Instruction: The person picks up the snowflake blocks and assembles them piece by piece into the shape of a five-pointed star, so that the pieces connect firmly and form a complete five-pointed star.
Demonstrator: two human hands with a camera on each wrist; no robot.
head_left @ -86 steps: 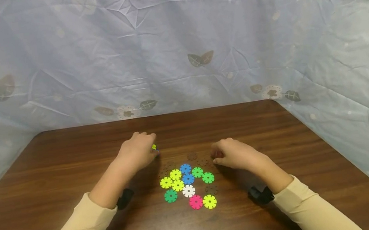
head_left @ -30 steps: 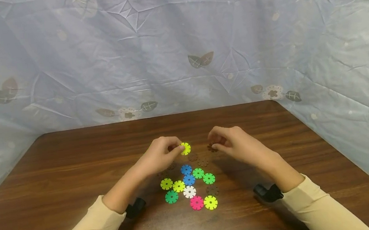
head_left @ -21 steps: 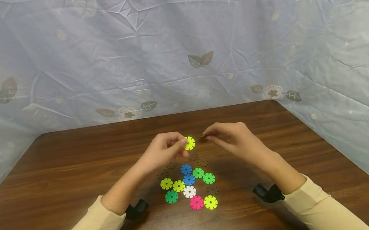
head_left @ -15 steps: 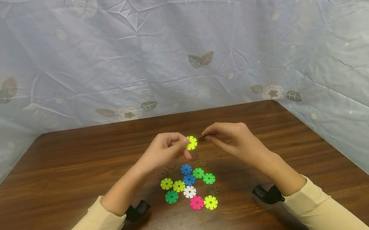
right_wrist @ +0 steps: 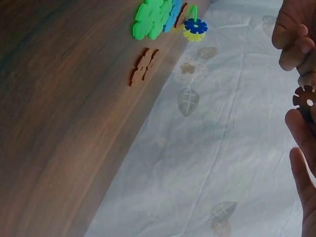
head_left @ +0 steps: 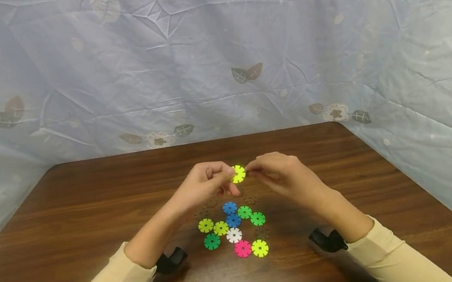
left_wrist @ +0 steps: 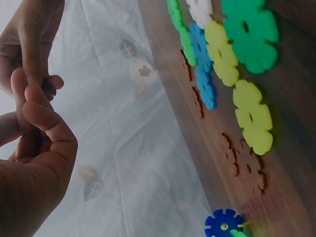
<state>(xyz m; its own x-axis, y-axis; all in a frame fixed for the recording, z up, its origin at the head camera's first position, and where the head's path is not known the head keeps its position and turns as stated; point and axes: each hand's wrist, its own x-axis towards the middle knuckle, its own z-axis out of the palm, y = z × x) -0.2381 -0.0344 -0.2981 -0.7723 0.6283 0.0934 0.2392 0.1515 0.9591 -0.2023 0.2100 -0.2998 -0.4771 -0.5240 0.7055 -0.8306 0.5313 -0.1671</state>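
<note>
In the head view my left hand (head_left: 203,184) pinches a yellow notched disc (head_left: 239,173) above the table, its face toward me. Opposite it, my right hand (head_left: 289,175) holds a brown notched disc (right_wrist: 302,100) edge-on; in the right wrist view fingers and thumb grip it. The two discs meet or nearly meet at their rims; fingers hide whether they interlock. Below lie loose notched discs: blue (head_left: 233,220), green (head_left: 257,218), white (head_left: 234,235), pink (head_left: 243,248) and yellow (head_left: 260,248).
Several brown discs (head_left: 262,233) blend into the dark wooden table (head_left: 92,205). A joined piece of blue, yellow and green discs (right_wrist: 196,26) stands on the table, behind my left hand in the head view. Patterned cloth (head_left: 210,69) hangs around the table.
My left hand left the joined piece, picked up a yellow disc and carried it right. My right hand lifted a brown disc and moved left, so the two discs came together.
</note>
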